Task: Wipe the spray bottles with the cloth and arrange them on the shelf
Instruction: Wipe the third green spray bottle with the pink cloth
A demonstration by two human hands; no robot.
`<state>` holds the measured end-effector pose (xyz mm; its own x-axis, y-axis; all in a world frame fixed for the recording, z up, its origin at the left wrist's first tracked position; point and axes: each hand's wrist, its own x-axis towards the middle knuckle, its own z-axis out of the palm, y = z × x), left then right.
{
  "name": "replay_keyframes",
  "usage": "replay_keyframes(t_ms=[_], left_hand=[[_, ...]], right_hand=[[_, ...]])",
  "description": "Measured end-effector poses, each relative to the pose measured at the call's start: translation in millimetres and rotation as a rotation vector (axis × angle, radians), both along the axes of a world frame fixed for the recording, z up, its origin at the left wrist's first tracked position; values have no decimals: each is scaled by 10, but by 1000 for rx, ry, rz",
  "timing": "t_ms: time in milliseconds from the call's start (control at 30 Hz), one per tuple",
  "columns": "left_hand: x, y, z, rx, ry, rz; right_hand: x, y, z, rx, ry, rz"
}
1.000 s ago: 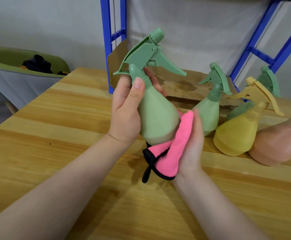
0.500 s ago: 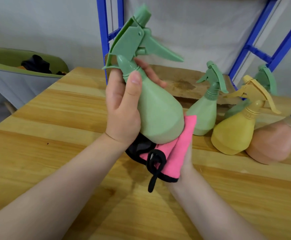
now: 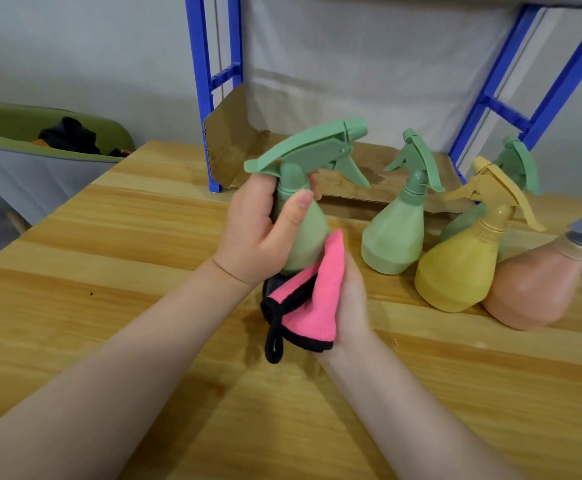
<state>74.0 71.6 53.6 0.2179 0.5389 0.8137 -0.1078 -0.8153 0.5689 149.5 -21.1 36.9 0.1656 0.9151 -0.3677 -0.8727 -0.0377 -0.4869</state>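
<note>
My left hand (image 3: 258,233) grips a pale green spray bottle (image 3: 308,216) by its neck, held above the wooden table (image 3: 137,271) with the nozzle pointing right. My right hand (image 3: 352,299) holds a pink cloth with black trim (image 3: 307,303) against the bottle's lower side. Another green bottle (image 3: 397,237), a yellow bottle (image 3: 459,268) and a peach bottle (image 3: 539,289) with a grey head stand on the table to the right. A further green bottle (image 3: 518,168) shows behind the yellow one. The blue shelf frame (image 3: 210,91) stands at the back with a cardboard sheet (image 3: 241,140) on its lowest level.
A green and grey bin (image 3: 40,161) with dark items inside stands left of the table. A grey fabric backdrop hangs behind the shelf. The blue frame's right upright (image 3: 539,84) slants up at the far right.
The held green bottle has come down and tilted so its spray head lies flatter, nozzle to the right. The cloth stays pressed to its lower side.
</note>
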Motion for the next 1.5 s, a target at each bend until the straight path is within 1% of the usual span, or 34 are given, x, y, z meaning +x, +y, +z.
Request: replay_keyframes(t_ms=[33, 67, 100, 233, 333, 400, 433, 500, 600, 767, 867, 967, 1033, 1067, 1133, 1200, 1267, 1400, 1433, 1500], left_hand=[[4, -19, 1, -7, 27, 11], [23, -23, -1, -22, 45, 36], [40, -32, 0, -49, 64, 38], [104, -47, 38, -145, 21, -15], [151, -55, 84, -246, -29, -83], [172, -20, 83, -315, -38, -79], [187, 5, 67, -335, -14, -58], [217, 21, 40, -362, 68, -12], [271, 49, -50, -362, 150, -11], [297, 55, -70, -364, 202, 9], [302, 26, -19, -357, 266, 26], [293, 0, 15, -376, 381, 72], [253, -24, 16, -437, 452, 88], [218, -41, 0, -489, 453, 93], [129, -84, -57, -556, 387, 166], [22, -192, -91, -545, 288, 235], [-57, -346, -60, -537, 256, 169], [-141, -533, 118, -551, 446, -48], [-144, -557, 157, -552, 454, -93], [-146, -595, 206, -524, 410, -108]], right_hand=[[10, 0, 18, 15, 3, -31], [27, 9, 6, -30, -21, -54], [48, 16, -15, -32, -43, -80], [101, 65, -47, -100, -188, -135], [194, 61, -11, -122, -455, -233], [247, 57, 51, -72, -667, -359], [271, 64, 70, -34, -758, -420], [304, 63, 77, 8, -870, -494], [366, 57, 65, 25, -981, -565], [501, 96, 68, 1, -1043, -611], [545, 119, 51, -23, -1078, -583], [564, 120, 34, 0, -1087, -531], [559, 104, 51, 9, -1077, -499], [552, 96, 68, 13, -1065, -485], [533, 81, 98, 36, -1072, -465], [501, 58, 132, 73, -1096, -428], [463, 28, 164, 120, -1119, -363], [384, -31, 239, 230, -1219, -303], [364, -44, 266, 251, -1245, -295], [326, -63, 333, 267, -1290, -274]])
